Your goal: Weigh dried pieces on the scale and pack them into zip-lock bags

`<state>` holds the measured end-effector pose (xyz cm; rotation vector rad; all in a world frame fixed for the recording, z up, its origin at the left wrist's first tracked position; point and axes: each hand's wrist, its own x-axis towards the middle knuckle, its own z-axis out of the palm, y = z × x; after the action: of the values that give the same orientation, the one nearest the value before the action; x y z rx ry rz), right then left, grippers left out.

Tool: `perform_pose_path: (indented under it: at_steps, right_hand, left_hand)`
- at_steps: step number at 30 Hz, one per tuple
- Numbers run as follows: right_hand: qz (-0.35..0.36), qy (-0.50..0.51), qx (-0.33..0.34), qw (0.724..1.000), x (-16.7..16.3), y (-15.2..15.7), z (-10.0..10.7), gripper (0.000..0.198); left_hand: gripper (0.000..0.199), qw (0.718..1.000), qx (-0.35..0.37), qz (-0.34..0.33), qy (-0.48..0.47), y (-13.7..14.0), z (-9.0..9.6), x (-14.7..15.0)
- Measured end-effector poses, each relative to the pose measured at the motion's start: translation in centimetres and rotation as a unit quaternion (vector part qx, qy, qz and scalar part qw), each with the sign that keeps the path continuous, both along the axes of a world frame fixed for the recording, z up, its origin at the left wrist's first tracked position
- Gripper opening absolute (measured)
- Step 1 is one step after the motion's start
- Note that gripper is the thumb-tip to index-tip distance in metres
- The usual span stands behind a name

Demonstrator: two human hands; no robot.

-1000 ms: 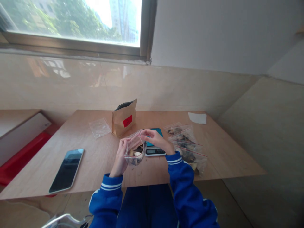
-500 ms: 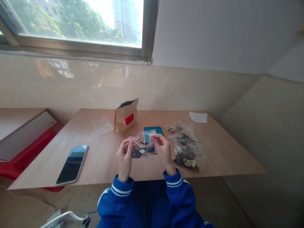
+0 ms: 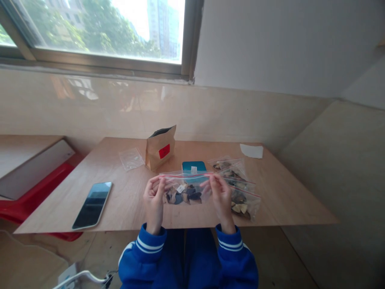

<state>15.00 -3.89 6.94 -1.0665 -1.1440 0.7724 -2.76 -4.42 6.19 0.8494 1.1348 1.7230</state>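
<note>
Between my two hands a clear zip bag point(image 3: 186, 192) with a red seal line is stretched wide. Dark and pale dried pieces and a small white packet lie in its lower part. My left hand point(image 3: 154, 198) pinches the top left corner of the bag, and my right hand point(image 3: 221, 198) pinches the top right corner. Just behind the bag a teal flat box or scale point(image 3: 194, 165) rests on the table, partly covered by it. To the right, partly behind my right hand, several filled zip bags point(image 3: 240, 200) overlap one another.
A brown paper pouch point(image 3: 161, 148) with a red label stands open at the back. Left of it lies a flat clear bag point(image 3: 131, 159). A phone point(image 3: 92, 204) is near the table's point(image 3: 126, 212) front left edge. A white paper piece point(image 3: 252, 151) lies at the back right.
My hands have moved apart, my right hand to the right. The bag's mouth, slack and bowed before, is now pulled into a straight line.
</note>
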Motion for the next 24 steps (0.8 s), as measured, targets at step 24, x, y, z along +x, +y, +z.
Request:
perform_pose_path:
  at_steps: [24]
  right_hand:
    - [-0.092, -0.014, 0.059, 0.994, 1.6, -1.3, 1.7, 0.019]
  left_hand:
    - [0.019, 0.994, 0.059, -0.018, 0.086, -0.6, 1.4, -0.8]
